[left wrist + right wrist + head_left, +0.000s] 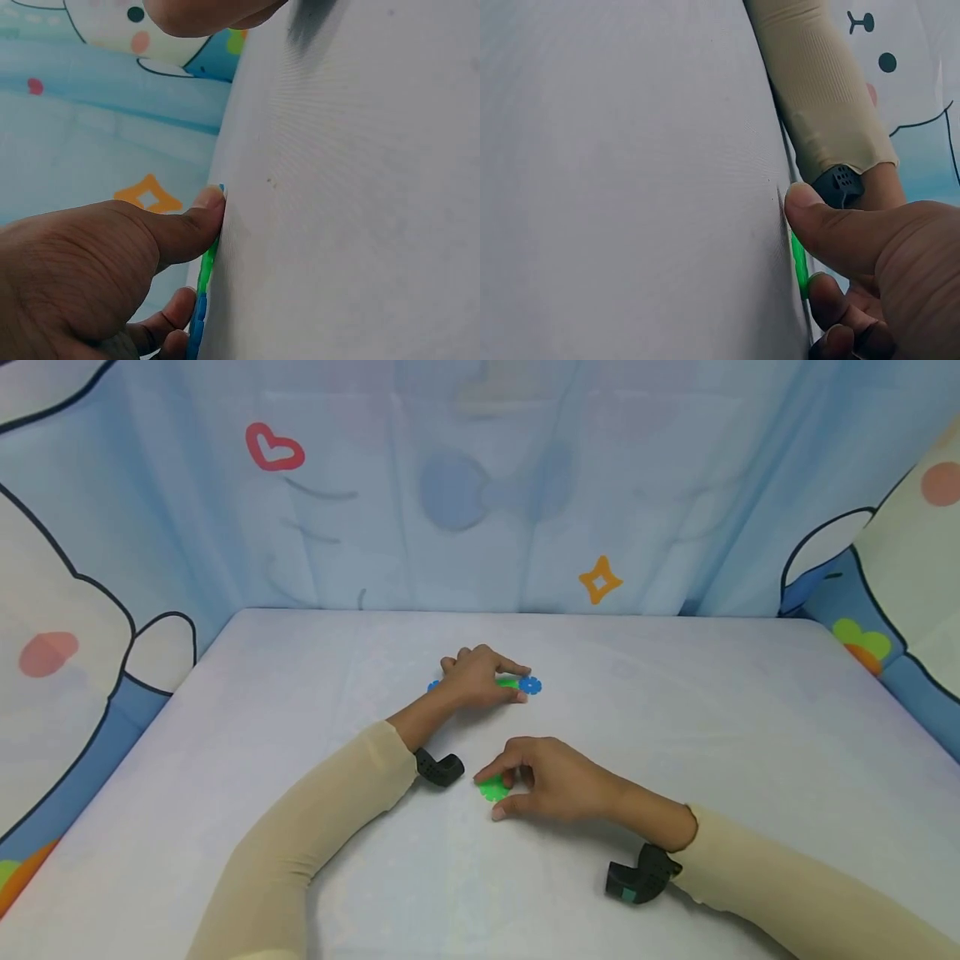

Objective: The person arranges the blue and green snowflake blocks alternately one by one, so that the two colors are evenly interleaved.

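Note:
My left hand (480,678) is toward the far middle of the table, over a row of thin notched plastic discs. A green disc (507,683) and a blue disc (530,685) show at its thumb and index finger; a bit of blue pokes out on its other side. The left wrist view shows the row edge-on, with a green disc (206,266) and a blue disc (196,326) beneath the thumb. Nearer, my right hand (558,779) has its thumb and index finger around the rim of a single green disc (493,788), partly hidden in the right wrist view.
A white cloth covers the table (750,718). Behind it hangs a blue printed curtain (337,543). Each wrist wears a black camera, one on the left (441,769) close to the right hand's fingers, one on the right (641,875).

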### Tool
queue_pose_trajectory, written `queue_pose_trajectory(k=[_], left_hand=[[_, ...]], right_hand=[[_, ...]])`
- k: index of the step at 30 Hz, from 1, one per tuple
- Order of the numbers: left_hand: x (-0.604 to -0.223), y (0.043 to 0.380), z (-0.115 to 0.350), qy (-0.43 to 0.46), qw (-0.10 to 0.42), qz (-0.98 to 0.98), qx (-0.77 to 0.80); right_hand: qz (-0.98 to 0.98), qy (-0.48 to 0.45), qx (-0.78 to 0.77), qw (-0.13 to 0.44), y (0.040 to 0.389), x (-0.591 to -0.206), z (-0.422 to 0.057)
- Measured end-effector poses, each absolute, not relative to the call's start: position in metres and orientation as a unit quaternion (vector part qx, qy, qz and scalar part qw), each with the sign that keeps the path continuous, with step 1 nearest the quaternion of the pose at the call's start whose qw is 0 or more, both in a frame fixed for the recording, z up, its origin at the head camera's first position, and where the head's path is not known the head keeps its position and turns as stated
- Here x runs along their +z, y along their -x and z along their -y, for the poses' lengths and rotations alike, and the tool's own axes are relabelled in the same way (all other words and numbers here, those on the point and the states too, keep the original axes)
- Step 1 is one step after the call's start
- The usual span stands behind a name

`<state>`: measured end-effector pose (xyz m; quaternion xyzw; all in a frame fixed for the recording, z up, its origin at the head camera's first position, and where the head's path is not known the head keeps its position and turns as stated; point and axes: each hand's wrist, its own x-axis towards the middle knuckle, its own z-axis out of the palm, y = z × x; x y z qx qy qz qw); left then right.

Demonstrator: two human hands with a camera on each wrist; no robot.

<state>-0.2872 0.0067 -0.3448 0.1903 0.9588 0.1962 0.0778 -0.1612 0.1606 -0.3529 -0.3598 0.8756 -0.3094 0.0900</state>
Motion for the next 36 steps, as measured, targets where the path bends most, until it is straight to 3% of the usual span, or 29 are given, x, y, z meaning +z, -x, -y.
queue_pose_trajectory(k=[36], left_hand=[[-0.3489, 0.2856, -0.0108, -0.193, 0.035, -0.954, 0.226]], right_hand=[[-0.874, 0.372, -0.297, 0.099, 0.164, -0.35, -0.1619]])
